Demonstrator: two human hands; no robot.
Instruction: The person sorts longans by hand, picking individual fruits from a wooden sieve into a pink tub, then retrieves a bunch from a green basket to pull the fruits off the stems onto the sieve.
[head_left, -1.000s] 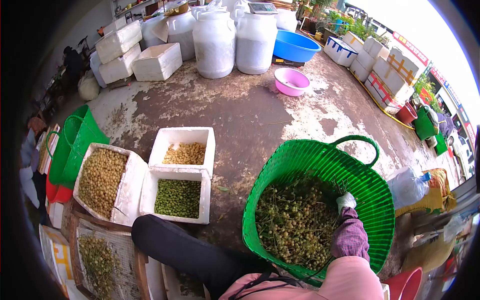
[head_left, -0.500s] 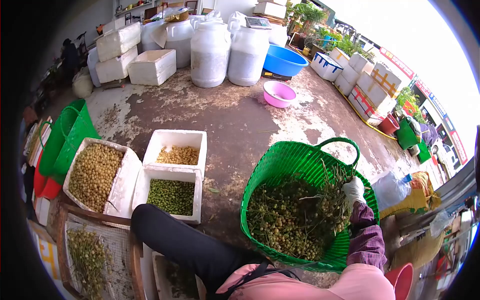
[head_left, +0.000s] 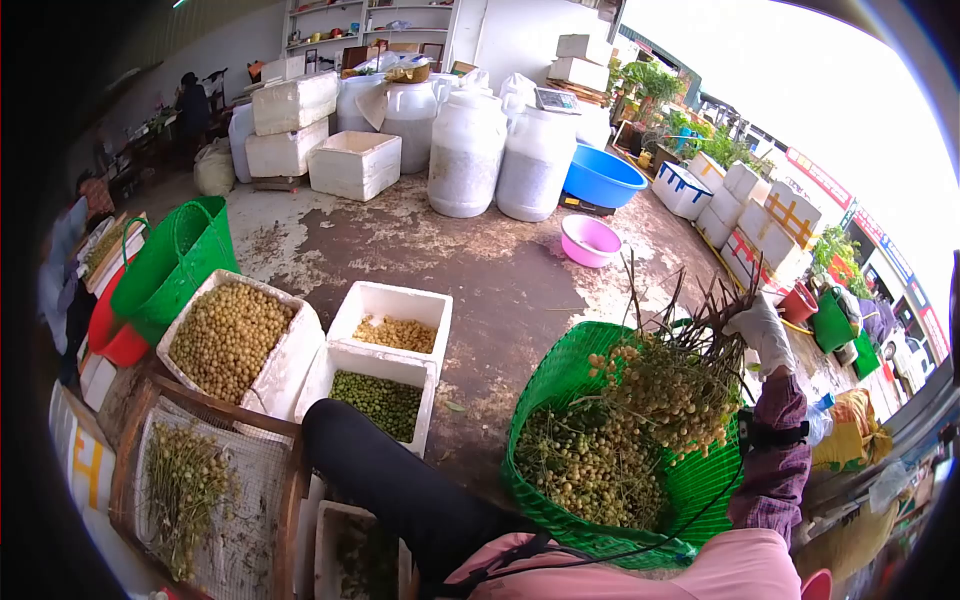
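Observation:
My right hand [head_left: 762, 332], in a white glove, is closed round the stems of a large bunch of fruit-bearing twigs [head_left: 680, 385]. The bunch hangs over the green woven basket [head_left: 550, 365], which holds more twigs with small yellowish-brown fruits [head_left: 590, 470]. My left hand does not show. Beside my left knee stand white foam boxes: one with yellow-brown fruits [head_left: 230, 340], one with a small amount of pale fruits [head_left: 398, 334], one with green fruits [head_left: 380, 402]. A wood-framed mesh tray [head_left: 250, 500] bears loose stalks [head_left: 185, 490].
An empty-looking green bag [head_left: 175, 275] and a red basin [head_left: 112, 330] are at the left. Farther off stand white barrels [head_left: 467, 155], a blue tub [head_left: 603, 178], a pink basin [head_left: 589, 241] and stacked foam boxes [head_left: 290, 125]. A person [head_left: 192, 105] is at the back left.
My right hand has lifted the bunch of twigs up from inside the green basket to above its rim. The view has shifted, so the surroundings appear lower and farther right.

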